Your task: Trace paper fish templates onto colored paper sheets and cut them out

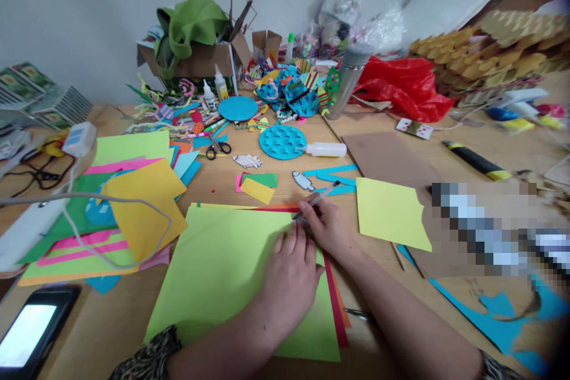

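My left hand (289, 276) lies flat on a large light-green sheet of paper (222, 273), fingers stretched out and pressing it down. My right hand (327, 228) is closed round a pen (317, 199), whose tip touches the top right part of the green sheet. Red and orange sheets (336, 303) stick out from under the green one along its right edge. A small yellow-green sheet (387, 214) lies just right of my right hand.
Stacked coloured papers (133, 202) lie at the left, with a white cable across them. Scissors (217, 150), a glue bottle (325, 149), blue paper discs (281, 141) and paper fish cutouts sit further back. A phone (31, 332) lies at the near left. Cardboard and a red bag are at the right.
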Action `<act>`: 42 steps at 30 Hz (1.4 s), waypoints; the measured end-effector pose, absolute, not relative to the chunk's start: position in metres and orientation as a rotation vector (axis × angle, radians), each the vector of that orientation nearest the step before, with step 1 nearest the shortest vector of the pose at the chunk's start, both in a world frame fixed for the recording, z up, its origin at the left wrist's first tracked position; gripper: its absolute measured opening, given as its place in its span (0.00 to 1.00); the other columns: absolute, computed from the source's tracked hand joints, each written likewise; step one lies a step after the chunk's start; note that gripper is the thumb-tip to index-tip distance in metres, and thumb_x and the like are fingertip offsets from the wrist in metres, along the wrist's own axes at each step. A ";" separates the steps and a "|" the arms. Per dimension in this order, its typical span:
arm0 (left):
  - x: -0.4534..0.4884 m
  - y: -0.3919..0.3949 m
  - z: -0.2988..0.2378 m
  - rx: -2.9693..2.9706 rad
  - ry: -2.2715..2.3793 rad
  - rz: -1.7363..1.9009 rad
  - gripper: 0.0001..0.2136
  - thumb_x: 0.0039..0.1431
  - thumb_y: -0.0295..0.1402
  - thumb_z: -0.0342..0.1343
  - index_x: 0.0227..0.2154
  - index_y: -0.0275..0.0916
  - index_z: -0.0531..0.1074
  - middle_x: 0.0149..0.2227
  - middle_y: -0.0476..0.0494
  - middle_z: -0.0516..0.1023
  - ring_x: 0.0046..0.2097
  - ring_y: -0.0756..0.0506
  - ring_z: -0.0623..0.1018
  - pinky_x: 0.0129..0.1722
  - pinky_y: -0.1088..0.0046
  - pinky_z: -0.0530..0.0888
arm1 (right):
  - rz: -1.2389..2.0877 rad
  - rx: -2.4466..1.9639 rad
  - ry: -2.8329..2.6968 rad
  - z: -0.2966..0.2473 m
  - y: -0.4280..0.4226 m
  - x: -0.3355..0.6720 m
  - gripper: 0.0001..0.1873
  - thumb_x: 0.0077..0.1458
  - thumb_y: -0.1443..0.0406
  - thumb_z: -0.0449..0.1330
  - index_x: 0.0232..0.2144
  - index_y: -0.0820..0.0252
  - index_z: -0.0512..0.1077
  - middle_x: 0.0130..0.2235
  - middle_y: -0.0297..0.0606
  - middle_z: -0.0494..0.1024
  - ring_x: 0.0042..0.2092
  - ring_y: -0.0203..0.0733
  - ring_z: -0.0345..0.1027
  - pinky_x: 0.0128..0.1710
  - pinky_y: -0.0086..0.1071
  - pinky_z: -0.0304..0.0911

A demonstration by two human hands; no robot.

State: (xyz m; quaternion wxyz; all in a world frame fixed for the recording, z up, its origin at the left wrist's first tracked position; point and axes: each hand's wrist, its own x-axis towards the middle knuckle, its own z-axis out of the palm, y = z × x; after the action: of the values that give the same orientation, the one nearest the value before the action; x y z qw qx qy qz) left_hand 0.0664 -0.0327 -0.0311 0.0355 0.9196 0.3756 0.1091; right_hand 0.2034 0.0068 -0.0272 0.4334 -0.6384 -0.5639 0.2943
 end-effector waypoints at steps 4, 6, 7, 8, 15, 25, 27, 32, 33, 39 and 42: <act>0.066 -0.032 -0.031 2.821 1.151 0.327 0.25 0.63 0.40 0.51 0.57 0.27 0.63 0.60 0.30 0.66 0.61 0.35 0.65 0.59 0.55 0.64 | 0.692 -1.614 -1.403 -0.024 0.007 0.204 0.16 0.60 0.54 0.51 0.28 0.59 0.65 0.22 0.33 0.70 0.23 0.37 0.63 0.23 0.30 0.58; 0.066 -0.032 -0.031 2.815 1.144 0.327 0.25 0.63 0.40 0.51 0.57 0.27 0.62 0.60 0.29 0.65 0.61 0.36 0.65 0.59 0.55 0.64 | 0.683 -1.620 -1.398 -0.024 0.007 0.205 0.16 0.60 0.54 0.51 0.29 0.59 0.66 0.22 0.33 0.70 0.22 0.36 0.62 0.22 0.30 0.57; 0.066 -0.032 -0.031 2.810 1.144 0.332 0.25 0.63 0.40 0.50 0.57 0.27 0.62 0.60 0.30 0.65 0.61 0.36 0.65 0.59 0.55 0.63 | 0.677 -1.624 -1.398 -0.025 0.007 0.205 0.16 0.60 0.54 0.51 0.29 0.59 0.66 0.22 0.33 0.70 0.22 0.36 0.62 0.22 0.30 0.57; 0.067 -0.032 -0.031 2.805 1.147 0.340 0.25 0.63 0.39 0.50 0.57 0.27 0.62 0.60 0.30 0.65 0.61 0.36 0.65 0.59 0.55 0.63 | 0.670 -1.630 -1.397 -0.026 0.007 0.205 0.16 0.60 0.54 0.51 0.29 0.59 0.66 0.22 0.33 0.70 0.22 0.36 0.62 0.22 0.30 0.57; 0.067 -0.030 -0.029 2.773 1.167 0.342 0.24 0.64 0.39 0.49 0.57 0.26 0.62 0.59 0.32 0.66 0.60 0.37 0.65 0.58 0.54 0.64 | 0.638 -1.647 -1.372 -0.029 0.008 0.207 0.18 0.60 0.52 0.51 0.28 0.59 0.66 0.22 0.33 0.69 0.23 0.37 0.62 0.23 0.30 0.57; 0.067 -0.028 -0.025 2.768 1.177 0.341 0.22 0.65 0.37 0.47 0.56 0.28 0.63 0.58 0.33 0.67 0.59 0.38 0.65 0.56 0.53 0.64 | 0.561 -1.674 -1.392 -0.025 0.009 0.208 0.19 0.61 0.51 0.50 0.29 0.58 0.66 0.21 0.34 0.69 0.22 0.38 0.62 0.23 0.31 0.57; 0.067 -0.028 -0.024 2.768 1.176 0.342 0.22 0.65 0.38 0.47 0.56 0.28 0.63 0.58 0.33 0.67 0.59 0.38 0.65 0.55 0.53 0.65 | 0.537 -1.681 -1.403 -0.025 0.008 0.207 0.17 0.61 0.52 0.50 0.29 0.58 0.65 0.22 0.34 0.69 0.23 0.38 0.62 0.24 0.31 0.57; 0.067 -0.027 -0.023 2.765 1.175 0.330 0.21 0.65 0.37 0.47 0.56 0.28 0.63 0.58 0.33 0.68 0.59 0.37 0.65 0.55 0.53 0.65 | 0.520 -1.695 -1.443 -0.023 0.008 0.207 0.14 0.61 0.56 0.50 0.29 0.57 0.64 0.22 0.33 0.69 0.23 0.38 0.63 0.25 0.30 0.58; 0.067 -0.027 -0.023 2.763 1.174 0.329 0.21 0.65 0.37 0.47 0.56 0.28 0.63 0.58 0.33 0.68 0.59 0.38 0.65 0.55 0.53 0.65 | 0.527 -1.696 -1.445 -0.023 0.008 0.207 0.13 0.61 0.56 0.51 0.29 0.58 0.64 0.22 0.34 0.70 0.24 0.38 0.63 0.25 0.30 0.58; 0.066 -0.027 -0.025 2.753 1.177 0.342 0.22 0.65 0.37 0.47 0.57 0.29 0.62 0.60 0.35 0.66 0.60 0.38 0.64 0.55 0.53 0.65 | 0.604 -1.696 -1.432 -0.026 0.008 0.209 0.13 0.58 0.55 0.54 0.29 0.58 0.65 0.23 0.34 0.71 0.24 0.38 0.65 0.25 0.31 0.59; 0.066 -0.027 -0.026 2.756 1.178 0.357 0.22 0.66 0.37 0.46 0.58 0.29 0.62 0.61 0.34 0.65 0.60 0.38 0.64 0.55 0.55 0.65 | 0.614 -1.687 -1.424 -0.027 0.008 0.209 0.13 0.59 0.55 0.53 0.29 0.58 0.65 0.23 0.34 0.71 0.24 0.38 0.64 0.25 0.31 0.59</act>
State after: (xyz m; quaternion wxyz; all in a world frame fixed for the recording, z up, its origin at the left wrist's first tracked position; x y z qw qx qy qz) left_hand 0.0660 -0.0274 -0.0262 0.0614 0.9113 0.3896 0.1179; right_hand 0.2092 0.0083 -0.0269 0.4123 -0.6708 -0.5660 0.2443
